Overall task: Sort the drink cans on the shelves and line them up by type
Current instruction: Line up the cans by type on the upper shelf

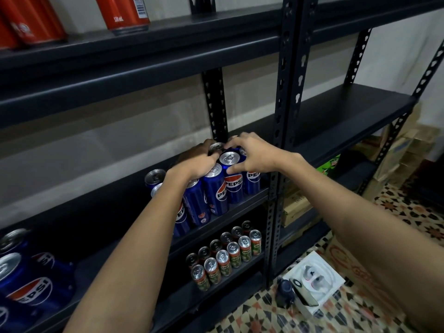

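Observation:
Several blue Pepsi cans point(234, 186) stand packed together at the right end of the middle shelf point(240, 212). My left hand point(197, 162) lies over the tops of the cans on the group's left side, its fingers curled down around them. My right hand point(252, 153) reaches over the right side, thumb against the front can's upper wall and fingers curved over the cans behind it. More Pepsi cans point(26, 284) stand at the far left of the same shelf. Red cans point(125, 13) are on the top shelf. Small green-and-red cans point(225, 257) stand in two rows on the shelf below.
A dark slotted upright post point(283, 140) stands just right of the Pepsi group. The neighbouring shelf unit point(348, 109) is bare on top, with cardboard boxes point(295, 205) beneath. On the patterned tile floor lie a white box with earphones point(314, 277) and a dark small bottle point(284, 292).

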